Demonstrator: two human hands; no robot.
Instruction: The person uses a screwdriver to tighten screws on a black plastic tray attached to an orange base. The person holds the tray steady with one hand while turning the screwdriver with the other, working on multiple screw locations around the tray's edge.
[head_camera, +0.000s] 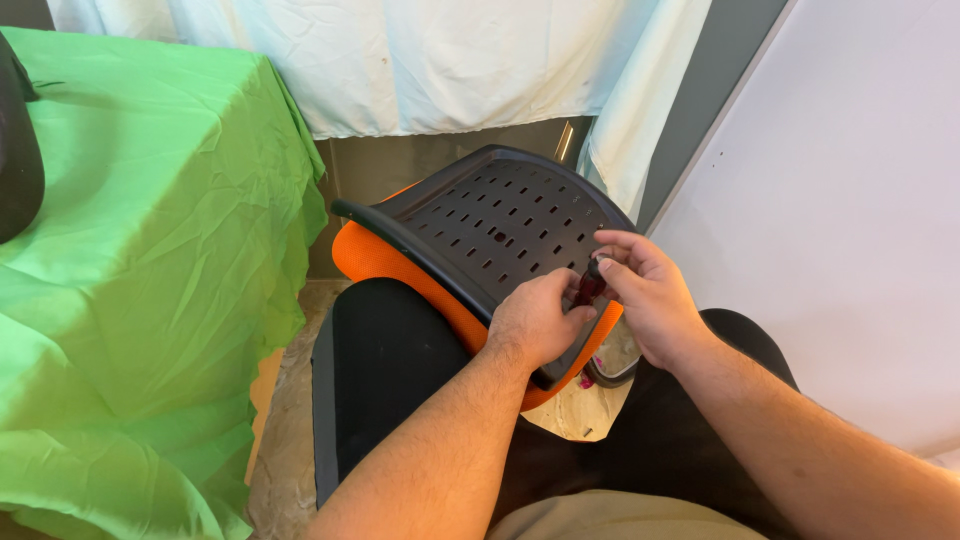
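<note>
Fingers of both hands (590, 305) pinch a small, possibly red tool (590, 288).

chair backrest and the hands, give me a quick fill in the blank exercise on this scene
1. The black slotted backrest has padding coloured ____.
2. The cloth draped to the left of the backrest is ____.
3. The left hand and right hand both pinch a small dark red tool at the backrest's ____ edge.

Missing words: orange; green; right

Head camera; looks steeply down; hands close
</note>
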